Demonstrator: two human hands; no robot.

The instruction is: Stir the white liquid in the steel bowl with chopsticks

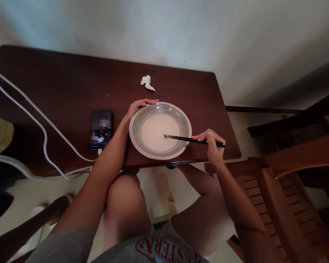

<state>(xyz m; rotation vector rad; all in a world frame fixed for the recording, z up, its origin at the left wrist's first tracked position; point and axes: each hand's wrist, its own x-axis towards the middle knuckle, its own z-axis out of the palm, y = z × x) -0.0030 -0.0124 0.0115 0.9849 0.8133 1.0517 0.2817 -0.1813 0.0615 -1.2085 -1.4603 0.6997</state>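
Note:
A wide, shallow metal bowl [186, 120] holds a milky white liquid [156, 129] and stands at the table's near edge. My left hand [139, 106] curls around the bowl's far left side, its fingers laid along the rim to steady it. Between the fingers of my right hand [212, 142] is a pair of black chopsticks [185, 138], held nearly level. They cross the bowl's right rim, and their tips reach into the liquid near its middle.
On the dark wooden table [71, 80] lie a crumpled white tissue [147, 83] behind the bowl and a phone [101, 128] to the left. White cables [45, 135] run across the left side. Wooden chairs [265, 179] stand at the right; a wall [167, 33] rises behind.

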